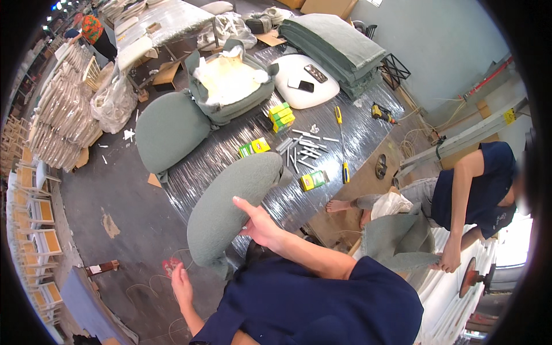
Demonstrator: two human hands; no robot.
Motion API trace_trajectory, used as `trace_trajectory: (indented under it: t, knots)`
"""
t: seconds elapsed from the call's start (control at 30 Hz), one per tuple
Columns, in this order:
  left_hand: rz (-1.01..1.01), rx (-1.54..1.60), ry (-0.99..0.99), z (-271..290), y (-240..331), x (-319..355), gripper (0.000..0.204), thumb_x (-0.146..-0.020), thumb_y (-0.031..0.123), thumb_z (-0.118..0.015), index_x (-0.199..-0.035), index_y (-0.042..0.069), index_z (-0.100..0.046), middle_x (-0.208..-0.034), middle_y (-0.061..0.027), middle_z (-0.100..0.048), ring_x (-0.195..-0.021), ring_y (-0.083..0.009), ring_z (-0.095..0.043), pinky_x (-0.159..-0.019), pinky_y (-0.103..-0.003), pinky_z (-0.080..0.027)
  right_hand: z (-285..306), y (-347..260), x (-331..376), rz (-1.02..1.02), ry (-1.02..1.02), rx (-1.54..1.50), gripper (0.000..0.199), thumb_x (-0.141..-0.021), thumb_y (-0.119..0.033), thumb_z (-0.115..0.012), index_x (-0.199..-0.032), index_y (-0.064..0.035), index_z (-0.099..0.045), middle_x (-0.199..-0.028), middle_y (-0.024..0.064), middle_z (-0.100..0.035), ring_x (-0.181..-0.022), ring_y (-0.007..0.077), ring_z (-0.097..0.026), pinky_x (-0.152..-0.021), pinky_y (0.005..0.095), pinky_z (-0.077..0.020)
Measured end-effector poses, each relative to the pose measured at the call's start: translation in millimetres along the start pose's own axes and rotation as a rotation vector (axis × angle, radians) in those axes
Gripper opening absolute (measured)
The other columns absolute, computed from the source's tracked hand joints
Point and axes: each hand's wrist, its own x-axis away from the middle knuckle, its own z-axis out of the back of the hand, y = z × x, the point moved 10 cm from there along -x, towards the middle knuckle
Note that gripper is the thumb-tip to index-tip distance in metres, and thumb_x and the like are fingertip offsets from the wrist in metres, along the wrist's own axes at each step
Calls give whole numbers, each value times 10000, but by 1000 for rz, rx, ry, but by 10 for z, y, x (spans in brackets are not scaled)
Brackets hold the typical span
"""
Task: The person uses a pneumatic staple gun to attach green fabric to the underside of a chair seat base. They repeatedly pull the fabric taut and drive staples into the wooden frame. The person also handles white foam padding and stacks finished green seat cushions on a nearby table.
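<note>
Cushion [230, 210], green, sits propped on the table edge [276, 201] right in front of me. My right hand [259, 224] grips its right side, thumb up. Left hand [181, 286] hangs low, below the cushion, fingers loose & holding nothing. Small boxes [313, 180] & screwdriver [342, 144] lie beyond my right hand.

Taking the foil-covered worktable [241, 144] as landmark: a stack of yellow-and-green boxes [282, 117] stands near its middle, another such box [254, 147] lies flat nearer its front left, a third [314, 180] at its front edge, and a dark phone [306, 86] rests on the white cushion at its far end.
</note>
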Motion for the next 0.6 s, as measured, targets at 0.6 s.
trace_trajectory:
  t: [0.6]
  knots:
    - [956, 595, -263, -1473, -2625, 1761, 355, -1051, 323, -634, -1359, 155, -684, -997, -39, -714, -807, -165, -646, -665, -325, -501, -347, -2040, 267, 534, -80, 68, 696, -950, -301, -742, -1537, -28, -487, -1452, 143, -630, -1334, 297, -626, -1126, 492, -517]
